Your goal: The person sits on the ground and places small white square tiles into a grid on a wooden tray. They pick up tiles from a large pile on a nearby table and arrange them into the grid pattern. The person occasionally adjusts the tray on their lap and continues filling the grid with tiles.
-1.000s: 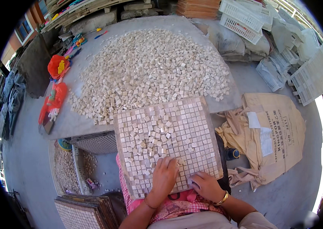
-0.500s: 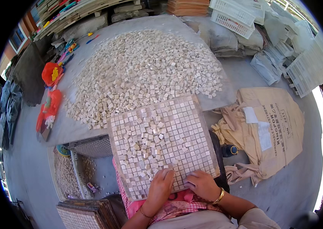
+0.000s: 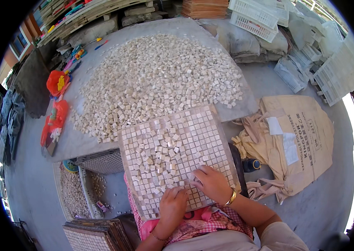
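Observation:
A square grid tray (image 3: 223, 144) rests tilted on my lap, most of its cells filled with small cream stone cubes. A loose heap of cubes (image 3: 164, 152) lies over its left and middle part. My left hand (image 3: 172, 207) is at the tray's near edge, fingers curled down together on the cubes; whatever is under the fingertips is hidden. Wearing a gold bracelet, my right hand (image 3: 213, 185) reaches over the near right part of the grid. Its thumb and fingers are drawn together at a pale cube (image 3: 192, 177).
Beyond the tray, a big pile of cubes (image 3: 160, 79) covers the table (image 3: 66, 140). Red plastic bags (image 3: 60, 113) lie at its left. To the right are a tan sack (image 3: 310, 146) and a dark bottle (image 3: 251, 165). Stacked filled trays (image 3: 91, 238) stand low left.
My right hand has moved up and left from the tray's near right edge onto the grid. My left hand has shifted slightly down and left.

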The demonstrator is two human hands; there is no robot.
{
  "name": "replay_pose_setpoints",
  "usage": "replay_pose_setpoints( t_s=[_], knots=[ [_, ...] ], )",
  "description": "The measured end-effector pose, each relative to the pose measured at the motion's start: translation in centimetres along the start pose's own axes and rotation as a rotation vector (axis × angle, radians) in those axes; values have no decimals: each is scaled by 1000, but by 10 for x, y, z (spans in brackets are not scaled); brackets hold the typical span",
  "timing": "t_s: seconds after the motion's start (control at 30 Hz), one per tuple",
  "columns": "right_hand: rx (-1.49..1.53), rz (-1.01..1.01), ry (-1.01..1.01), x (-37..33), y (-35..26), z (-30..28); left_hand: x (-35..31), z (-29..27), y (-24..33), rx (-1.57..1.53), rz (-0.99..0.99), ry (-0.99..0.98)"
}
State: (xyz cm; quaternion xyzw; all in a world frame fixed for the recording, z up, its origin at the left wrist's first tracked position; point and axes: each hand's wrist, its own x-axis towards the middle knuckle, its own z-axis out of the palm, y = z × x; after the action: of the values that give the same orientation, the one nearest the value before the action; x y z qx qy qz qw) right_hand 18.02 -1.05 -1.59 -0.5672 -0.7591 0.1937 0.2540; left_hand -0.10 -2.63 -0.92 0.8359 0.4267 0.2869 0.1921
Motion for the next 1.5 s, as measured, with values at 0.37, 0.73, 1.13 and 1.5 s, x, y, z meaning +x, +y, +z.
replay_pose_setpoints(
  t_s=[0.37,0.73,1.13,1.5],
  knots=[
    [11,-83,-118,4,-3,14,-10,-8,-15,-101,-228,144],
    [40,-108,-76,7,-2,17,3,5,-20,-15,-55,115],
    [-12,17,93,19,43,-23,1,9,-23,196,93,-3],
    [-30,-53,38,19,30,-18,2,9,-22,56,-26,163]
  ],
)
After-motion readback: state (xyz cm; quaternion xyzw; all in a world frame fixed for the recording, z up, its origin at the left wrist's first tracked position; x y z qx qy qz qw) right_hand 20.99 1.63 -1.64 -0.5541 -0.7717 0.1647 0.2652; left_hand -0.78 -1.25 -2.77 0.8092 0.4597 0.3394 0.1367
